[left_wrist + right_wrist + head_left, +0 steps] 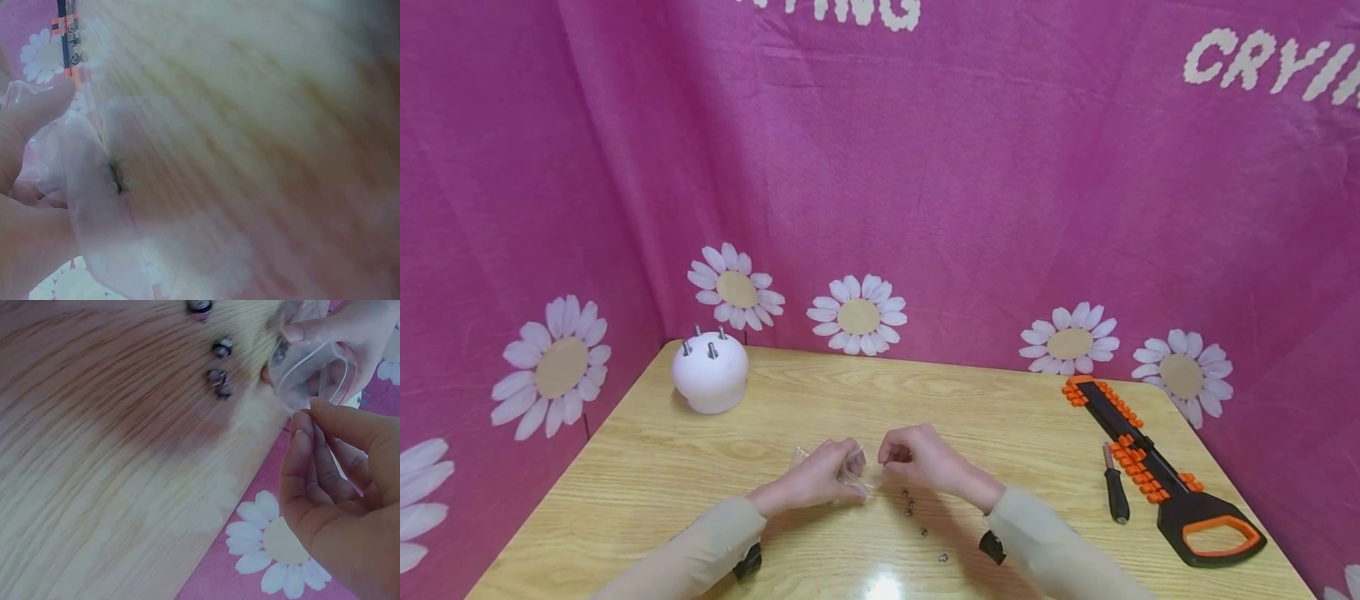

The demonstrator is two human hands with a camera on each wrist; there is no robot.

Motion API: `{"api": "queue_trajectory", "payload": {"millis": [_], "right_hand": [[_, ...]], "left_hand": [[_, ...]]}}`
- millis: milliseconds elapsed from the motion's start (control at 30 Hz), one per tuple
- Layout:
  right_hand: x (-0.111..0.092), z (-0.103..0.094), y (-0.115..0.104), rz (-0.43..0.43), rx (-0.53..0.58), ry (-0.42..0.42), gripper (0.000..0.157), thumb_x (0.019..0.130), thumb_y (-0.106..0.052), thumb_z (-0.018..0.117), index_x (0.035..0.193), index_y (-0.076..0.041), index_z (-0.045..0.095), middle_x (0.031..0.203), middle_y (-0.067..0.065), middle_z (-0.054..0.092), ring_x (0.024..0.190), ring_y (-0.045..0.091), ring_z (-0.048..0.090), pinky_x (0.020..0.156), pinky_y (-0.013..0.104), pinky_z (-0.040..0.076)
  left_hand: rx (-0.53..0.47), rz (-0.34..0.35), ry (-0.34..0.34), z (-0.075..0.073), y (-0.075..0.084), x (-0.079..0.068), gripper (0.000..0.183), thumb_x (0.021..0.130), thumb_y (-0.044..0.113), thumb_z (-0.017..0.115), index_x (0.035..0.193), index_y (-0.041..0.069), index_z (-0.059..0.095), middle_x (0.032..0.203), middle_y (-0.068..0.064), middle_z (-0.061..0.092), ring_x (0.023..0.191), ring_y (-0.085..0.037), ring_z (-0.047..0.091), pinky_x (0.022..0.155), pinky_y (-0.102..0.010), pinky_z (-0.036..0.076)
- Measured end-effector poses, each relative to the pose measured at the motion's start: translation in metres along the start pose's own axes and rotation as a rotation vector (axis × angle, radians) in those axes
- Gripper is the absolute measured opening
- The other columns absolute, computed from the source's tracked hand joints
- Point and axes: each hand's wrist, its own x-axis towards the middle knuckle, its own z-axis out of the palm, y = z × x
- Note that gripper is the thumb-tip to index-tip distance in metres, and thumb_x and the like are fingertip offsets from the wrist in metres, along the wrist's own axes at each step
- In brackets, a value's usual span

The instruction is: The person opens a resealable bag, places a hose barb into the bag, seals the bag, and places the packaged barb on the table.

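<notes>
Both hands meet at the middle of the wooden table [647,467]. My left hand [842,471] grips a small clear zip bag [855,477], seen close up as the bag [309,369] in the right wrist view. My right hand [889,457] has its fingers curled, and its fingertips [315,406] pinch the edge of the bag's mouth. Several small metal screws [911,500] lie loose on the table just below the right hand, and they show again as screws [219,375] beside the bag. The left wrist view is blurred; it shows my fingers [28,119] on the bag [94,212].
A white dome [710,372] with three screws standing in its top sits at the back left. An orange and black tool holder [1150,467] with a handle lies at the right, a black screwdriver [1116,493] beside it. Pink flowered cloth walls the table.
</notes>
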Motion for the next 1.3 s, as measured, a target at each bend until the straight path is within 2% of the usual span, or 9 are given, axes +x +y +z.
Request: {"api": "queue_trajectory", "payload": {"millis": [167, 367, 500, 833, 1067, 1300], "right_hand": [[-0.011, -0.004, 0.010, 0.008, -0.022, 0.003, 0.003, 0.086, -0.001, 0.072, 0.088, -0.001, 0.069, 0.081, 0.005, 0.073, 0.072, -0.002, 0.059, 0.067, 0.016, 0.051], [-0.022, -0.004, 0.019, 0.030, -0.003, -0.038, 0.005, 0.086, -0.001, 0.073, 0.086, -0.003, 0.069, 0.080, 0.005, 0.074, 0.070, -0.004, 0.058, 0.065, 0.015, 0.050], [-0.026, -0.002, 0.021, 0.015, 0.003, -0.062, 0.005, 0.085, -0.001, 0.074, 0.086, -0.005, 0.070, 0.081, 0.006, 0.074, 0.070, -0.003, 0.058, 0.065, 0.014, 0.050], [-0.028, 0.003, 0.023, -0.013, -0.058, -0.093, 0.013, 0.081, 0.006, 0.074, 0.086, -0.006, 0.073, 0.082, 0.001, 0.075, 0.074, 0.004, 0.066, 0.067, 0.015, 0.053], [-0.028, 0.003, 0.024, -0.024, -0.085, -0.086, 0.007, 0.085, -0.001, 0.074, 0.084, -0.007, 0.073, 0.082, 0.003, 0.074, 0.073, 0.001, 0.062, 0.067, 0.015, 0.052], [-0.028, 0.002, 0.024, 0.003, -0.040, -0.073, 0.004, 0.089, -0.006, 0.071, 0.086, -0.006, 0.070, 0.083, 0.003, 0.074, 0.073, -0.004, 0.057, 0.066, 0.014, 0.049]], "left_hand": [[0.005, 0.006, 0.004, 0.000, 0.000, -0.001, 0.037, 0.077, 0.019, 0.084, 0.100, 0.003, 0.059, 0.092, -0.007, 0.068, 0.084, -0.009, 0.058, 0.081, -0.024, 0.050], [0.034, 0.015, 0.014, -0.001, -0.001, -0.001, 0.038, 0.078, 0.021, 0.084, 0.100, 0.004, 0.059, 0.090, -0.005, 0.067, 0.084, -0.010, 0.056, 0.081, -0.025, 0.047], [0.034, 0.015, 0.018, -0.001, -0.001, -0.001, 0.038, 0.077, 0.022, 0.084, 0.099, 0.004, 0.059, 0.090, -0.005, 0.067, 0.084, -0.010, 0.056, 0.081, -0.025, 0.047], [0.029, 0.007, 0.013, 0.000, -0.001, -0.001, 0.037, 0.078, 0.021, 0.084, 0.099, 0.005, 0.059, 0.090, -0.004, 0.068, 0.084, -0.008, 0.056, 0.081, -0.025, 0.047], [0.021, 0.006, 0.006, 0.001, 0.000, 0.000, 0.037, 0.078, 0.019, 0.084, 0.100, 0.003, 0.060, 0.091, -0.005, 0.068, 0.083, -0.007, 0.056, 0.081, -0.025, 0.048], [0.025, 0.002, 0.004, 0.000, 0.001, -0.001, 0.037, 0.078, 0.020, 0.084, 0.100, 0.003, 0.059, 0.091, -0.006, 0.068, 0.084, -0.008, 0.056, 0.081, -0.025, 0.048]]}}
